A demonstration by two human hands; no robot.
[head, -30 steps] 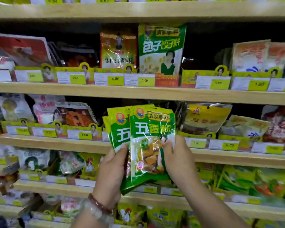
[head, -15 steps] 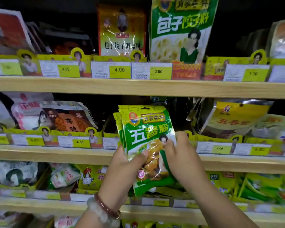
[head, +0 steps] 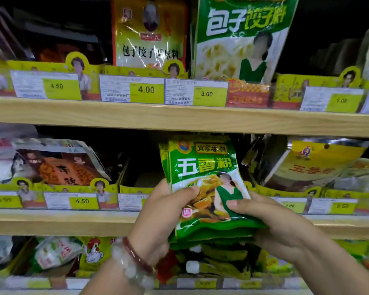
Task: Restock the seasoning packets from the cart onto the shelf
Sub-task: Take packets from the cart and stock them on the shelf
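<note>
A stack of green seasoning packets [head: 204,167] with white lettering is held upright in front of the middle wooden shelf [head: 62,222]. My left hand [head: 160,218], with bead bracelets on its wrist, grips the stack's left edge, thumb on the front. My right hand [head: 270,222] holds the lower right corner, thumb pressed on the front packet. The tops of the packets reach just under the upper shelf board [head: 179,118]. Behind them is a dark, nearly empty yellow display tray [head: 134,189].
A brown and orange packet [head: 60,167] leans to the left and a yellow packet [head: 315,165] to the right. Price tags line each shelf edge. Larger green and gold packets [head: 241,39] stand on the upper shelf. More packets fill the lower shelf.
The view has closed in on the shelves. Both hands have raised the packet stack and brought it nearer the gap on the middle shelf, with the packets squared together.
</note>
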